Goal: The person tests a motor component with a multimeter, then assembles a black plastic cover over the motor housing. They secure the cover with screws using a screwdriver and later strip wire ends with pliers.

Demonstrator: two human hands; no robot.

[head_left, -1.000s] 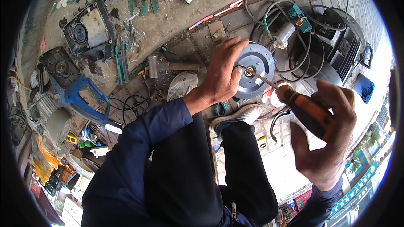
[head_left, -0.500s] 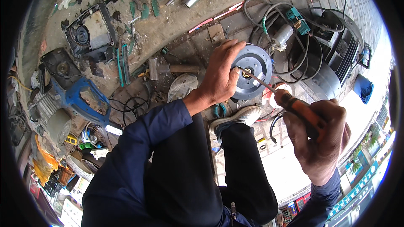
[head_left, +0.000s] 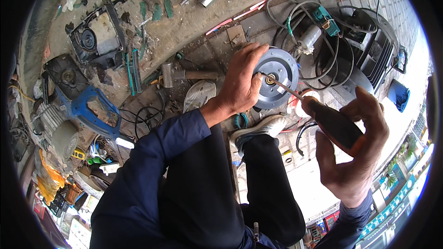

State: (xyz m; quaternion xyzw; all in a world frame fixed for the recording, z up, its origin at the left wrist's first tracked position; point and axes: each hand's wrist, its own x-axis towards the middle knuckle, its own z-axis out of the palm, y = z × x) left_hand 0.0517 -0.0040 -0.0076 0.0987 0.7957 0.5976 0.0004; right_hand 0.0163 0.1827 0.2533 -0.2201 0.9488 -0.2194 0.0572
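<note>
A grey round metal disc (head_left: 280,62), with small holes around its rim and a brass-coloured ring at its centre, is held at its left edge by my left hand (head_left: 242,79). That hand's fingers are closed around the rim, its thumb beside the centre. A screwdriver (head_left: 334,127) with a black and orange handle slants from the disc's centre toward my right hand (head_left: 357,157). The tip meets the central ring. My right thumb and index finger are spread away from the handle, whose butt end rests loosely against the other fingers and palm.
A hammer (head_left: 196,74) lies beyond my left shoe. At the left are a blue tool frame (head_left: 94,110) and a motor (head_left: 55,131). Coiled cable (head_left: 295,7), a teal switch box (head_left: 326,20) and a dark finned motor (head_left: 369,62) occupy the far right.
My right thumb and index finger have opened away from the screwdriver handle, and the handle has turned. My left hand and the disc stay in place.
</note>
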